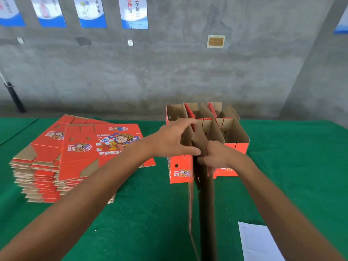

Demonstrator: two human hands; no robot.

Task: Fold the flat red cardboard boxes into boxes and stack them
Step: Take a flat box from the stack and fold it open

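Item in hand: half-opened red cardboard box with brown inner face (205,185), held edge-on at centre of the green felt-covered surface (150,213). Long axis runs from the near edge of the view away toward the grey wall, the panels upright.

Left hand (175,138): spread over the far top edge of the box, fingers and thumb curled onto the left panel, gripping it.

Right hand (214,155): just beside the left, lower down, fingers pinching the brown panels at the fold. The two hands lie equally near, one on each side of the box.

Finished stock: group of folded red cardboard boxes with open tops (226,129), directly behind the held box, touching or just beyond it; cannot tell which.

Unfolded stock: stack of flat red printed cardboard blanks (75,157), well to the left.

Judgement: spreading the panels sideways comes next.

Other: white paper sheet (258,242), near right.
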